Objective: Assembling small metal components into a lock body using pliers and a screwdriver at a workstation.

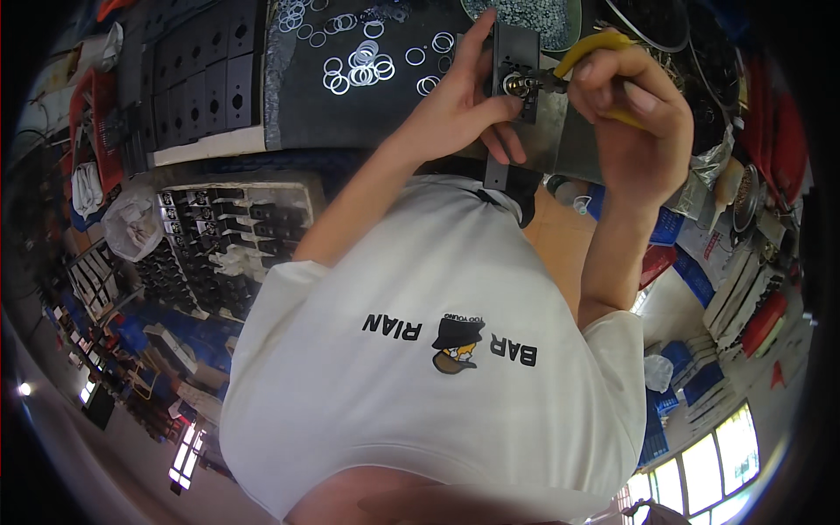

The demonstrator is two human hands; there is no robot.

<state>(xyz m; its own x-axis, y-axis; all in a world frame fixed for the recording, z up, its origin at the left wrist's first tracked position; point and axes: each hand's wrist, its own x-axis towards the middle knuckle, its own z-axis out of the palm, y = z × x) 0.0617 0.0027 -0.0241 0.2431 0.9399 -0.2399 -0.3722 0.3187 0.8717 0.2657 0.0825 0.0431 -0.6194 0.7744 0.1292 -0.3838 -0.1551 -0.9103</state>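
My left hand (464, 105) grips a long black metal plate (516, 42) by its left side, the thumb lying across it beside a round brass-and-silver fitting (518, 85). My right hand (646, 118) is closed around yellow-handled pliers (597, 44). The dark jaws point left and meet the right side of the fitting; whether they pinch it is too small to tell. A narrow strip of the plate's lower end (495, 175) shows below my left fingers, close to my shirt.
Several loose silver rings (363, 66) lie on the dark worktop (306, 122) to the left. Stacked black plates (206, 87) stand farther left. A bowl (573, 26) of small metal parts sits beyond my hands. Below left is a tray (306, 197) of black parts.
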